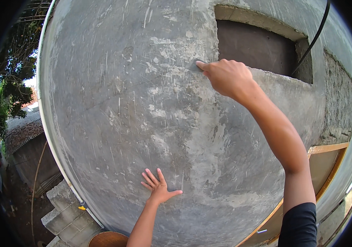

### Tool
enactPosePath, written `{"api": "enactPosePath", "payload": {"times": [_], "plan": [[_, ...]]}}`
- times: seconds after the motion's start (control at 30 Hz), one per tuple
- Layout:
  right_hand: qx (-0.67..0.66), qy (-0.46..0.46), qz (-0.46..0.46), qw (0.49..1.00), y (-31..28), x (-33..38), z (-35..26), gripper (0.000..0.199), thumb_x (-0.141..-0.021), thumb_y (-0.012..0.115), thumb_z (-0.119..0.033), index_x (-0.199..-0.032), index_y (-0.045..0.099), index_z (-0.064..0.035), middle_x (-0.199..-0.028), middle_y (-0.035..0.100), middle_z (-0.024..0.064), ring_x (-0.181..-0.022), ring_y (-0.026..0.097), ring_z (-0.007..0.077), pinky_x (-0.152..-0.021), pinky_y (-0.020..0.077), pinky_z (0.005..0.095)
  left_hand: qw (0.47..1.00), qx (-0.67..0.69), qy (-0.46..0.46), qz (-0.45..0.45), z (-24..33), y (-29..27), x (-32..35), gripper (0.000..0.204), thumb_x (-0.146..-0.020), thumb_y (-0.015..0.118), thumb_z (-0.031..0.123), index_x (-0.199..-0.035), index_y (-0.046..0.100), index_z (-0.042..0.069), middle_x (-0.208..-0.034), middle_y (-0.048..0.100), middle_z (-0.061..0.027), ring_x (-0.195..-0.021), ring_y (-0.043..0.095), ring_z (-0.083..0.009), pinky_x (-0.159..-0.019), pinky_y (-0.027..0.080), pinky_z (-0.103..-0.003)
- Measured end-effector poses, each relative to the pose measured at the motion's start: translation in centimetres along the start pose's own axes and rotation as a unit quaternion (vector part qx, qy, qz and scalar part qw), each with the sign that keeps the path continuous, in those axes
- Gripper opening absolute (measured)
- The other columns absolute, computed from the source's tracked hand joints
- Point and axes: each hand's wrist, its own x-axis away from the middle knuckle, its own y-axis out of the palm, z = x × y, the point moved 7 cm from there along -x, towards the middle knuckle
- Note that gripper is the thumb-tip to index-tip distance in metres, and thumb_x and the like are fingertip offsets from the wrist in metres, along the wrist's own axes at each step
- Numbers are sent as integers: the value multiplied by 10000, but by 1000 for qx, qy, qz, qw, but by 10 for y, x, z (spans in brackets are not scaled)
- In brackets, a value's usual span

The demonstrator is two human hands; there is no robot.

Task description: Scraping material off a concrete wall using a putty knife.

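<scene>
A grey plastered concrete wall (114, 94) with scratch marks and pale patches fills the view. My left hand (157, 186) lies flat against it low down, fingers spread, holding nothing. My right hand (225, 75) is raised and closed on a small flat grey tool (195, 65), probably a scraper, whose edge presses on the plaster just left of a recessed opening (256, 47). Most of the tool is hidden in my fist.
A black cable (312, 39) hangs across the opening's right side. A wooden frame (328, 150) sits at the lower right. Concrete blocks (62, 214) and a round brown vessel (108, 239) lie below left. Trees and a roof show beyond the wall's left edge.
</scene>
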Motion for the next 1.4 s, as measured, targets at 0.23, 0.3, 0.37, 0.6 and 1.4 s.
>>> {"api": "enactPosePath", "payload": {"times": [0.23, 0.3, 0.37, 0.6, 1.4], "plan": [[22, -6, -1, 1000, -1, 11, 16, 450, -1026, 450, -180, -1463, 515, -262, -805, 700, 136, -742, 704, 309, -593, 531, 430, 1000, 3, -22, -11, -6, 3, 4, 1589, -616, 748, 819, -1507, -322, 54, -1451, -419, -401, -1329, -415, -584, -996, -157, -800], [43, 11, 1, 999, -4, 11, 12, 426, -1037, 450, -220, -1453, 527, -267, -804, 703, 132, -736, 703, 308, -597, 533, 430, 1000, -1, -22, -17, -5, 4, 1, 1591, -614, 744, 824, -1507, -318, 45, -1452, -416, -404, -1329, -413, -586, -996, -154, -801], [62, 29, -3, 998, -4, 13, 12, 406, -1048, 450, -259, -1444, 539, -273, -803, 705, 128, -731, 703, 307, -601, 536, 430, 1000, -1, -17, 0, -4, 3, 1, 1597, -608, 741, 831, -1504, -325, 48, -1453, -414, -404, -1325, -416, -588, -992, -156, -804], [44, -7, 47, 998, 0, 11, 20, 382, -1034, 483, -237, -1403, 581, -242, -762, 696, 129, -676, 692, 314, -578, 529, 440, 998, -2, -46, -43, -6, 0, -1, 1594, -609, 733, 839, -1506, -319, 45, -1452, -403, -416, -1325, -410, -594, -991, -157, -806], [30, -25, 65, 997, -8, -15, -1, 366, -1062, 454, -301, -1403, 584, -276, -782, 694, 153, -671, 672, 328, -606, 535, 455, 999, 13, -3, 33, -10, 8, 4, 1567, -618, 740, 826, -1513, -336, 121, -1459, -414, -397, -1328, -413, -590, -972, -167, -813]]}}
